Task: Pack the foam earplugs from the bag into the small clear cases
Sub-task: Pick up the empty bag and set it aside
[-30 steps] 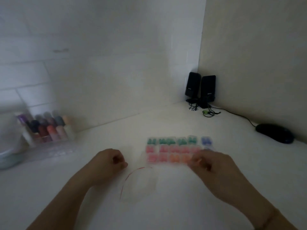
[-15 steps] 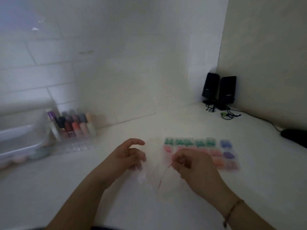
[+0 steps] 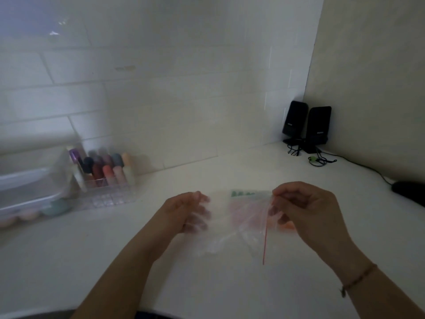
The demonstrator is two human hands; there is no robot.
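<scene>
A clear plastic zip bag with a red seal line is lifted above the white table between both hands. My left hand grips its left side, blurred. My right hand pinches the bag's right edge by the top of the red seal line. Behind the bag lie rows of small clear cases holding green, pink and orange foam earplugs, mostly hidden by the bag and my right hand. The bag looks see-through; I cannot tell whether any earplugs are inside it.
A clear rack of coloured bottles stands at the left by the tiled wall, next to a clear lidded box. Two black speakers with cables fill the back corner. A black mouse lies at the right edge.
The bag went from lying on the table to being held up by both hands. My right hand left the cases and took the bag's sealed edge, and the hands moved apart.
</scene>
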